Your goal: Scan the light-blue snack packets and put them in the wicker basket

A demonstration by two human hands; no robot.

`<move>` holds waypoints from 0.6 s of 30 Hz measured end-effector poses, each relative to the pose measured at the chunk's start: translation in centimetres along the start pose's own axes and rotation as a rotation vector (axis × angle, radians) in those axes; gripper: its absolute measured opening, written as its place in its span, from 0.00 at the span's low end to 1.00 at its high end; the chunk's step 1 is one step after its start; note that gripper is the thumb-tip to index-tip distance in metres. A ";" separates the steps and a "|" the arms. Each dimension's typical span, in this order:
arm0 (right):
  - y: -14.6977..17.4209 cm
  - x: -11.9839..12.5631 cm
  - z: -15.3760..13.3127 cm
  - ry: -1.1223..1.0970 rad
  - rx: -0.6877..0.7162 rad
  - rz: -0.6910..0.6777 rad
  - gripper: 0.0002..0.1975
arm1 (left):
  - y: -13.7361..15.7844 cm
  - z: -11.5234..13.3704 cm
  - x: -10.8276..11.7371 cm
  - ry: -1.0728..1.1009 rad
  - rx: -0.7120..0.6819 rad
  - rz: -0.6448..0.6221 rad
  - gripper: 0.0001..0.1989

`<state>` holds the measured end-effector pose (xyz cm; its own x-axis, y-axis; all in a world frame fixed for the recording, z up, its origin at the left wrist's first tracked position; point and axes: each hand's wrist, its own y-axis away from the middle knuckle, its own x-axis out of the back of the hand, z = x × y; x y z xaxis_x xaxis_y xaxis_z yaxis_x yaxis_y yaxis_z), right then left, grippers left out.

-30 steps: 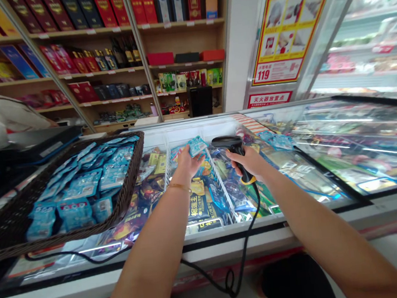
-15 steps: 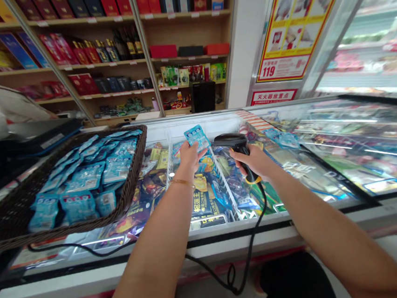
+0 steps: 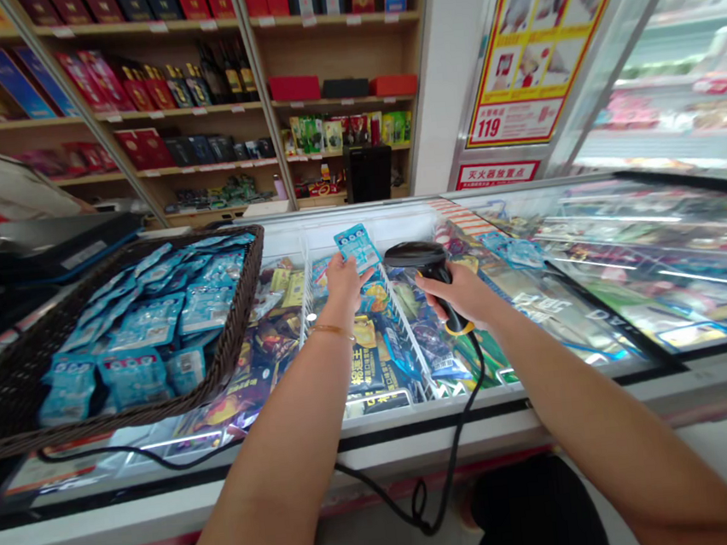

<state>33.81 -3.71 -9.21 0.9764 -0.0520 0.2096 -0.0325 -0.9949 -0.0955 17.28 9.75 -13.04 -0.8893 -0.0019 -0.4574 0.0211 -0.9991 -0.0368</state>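
Pinching a flat, glossy blue sachet (image 3: 359, 245) near centre by its lower edge in the left hand (image 3: 344, 285), with print too small to read and fingers partly hidden. Clasping a smooth black barcode scanner (image 3: 435, 269) by its handle in the right hand (image 3: 467, 293), at four o'clock from the sachet, its scanning window out of sight. Showing, at nine o'clock, crinkled packets (image 3: 146, 323) overlapping in a coarse wicker basket (image 3: 242, 340), and at ten, a cropped, pale garment (image 3: 4, 183).

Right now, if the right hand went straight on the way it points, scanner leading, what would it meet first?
Probably the blue packet held in the left hand, just ahead of the scanner, though depth is unclear.
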 end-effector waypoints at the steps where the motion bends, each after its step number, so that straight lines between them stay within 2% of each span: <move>1: 0.0 0.0 0.0 0.002 0.000 0.000 0.18 | 0.0 0.0 0.0 0.001 0.002 -0.002 0.06; 14: 0.0 0.1 0.0 0.017 -0.009 -0.003 0.18 | 0.0 0.1 -0.1 0.004 0.022 -0.024 0.08; 18: -0.1 0.0 0.1 0.001 -0.025 0.010 0.17 | 0.0 -0.2 -0.2 0.010 0.042 -0.029 0.06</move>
<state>33.87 -3.60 -9.27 0.9758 -0.0617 0.2099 -0.0473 -0.9962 -0.0732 17.56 9.80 -13.06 -0.8845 0.0278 -0.4657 -0.0244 -0.9996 -0.0133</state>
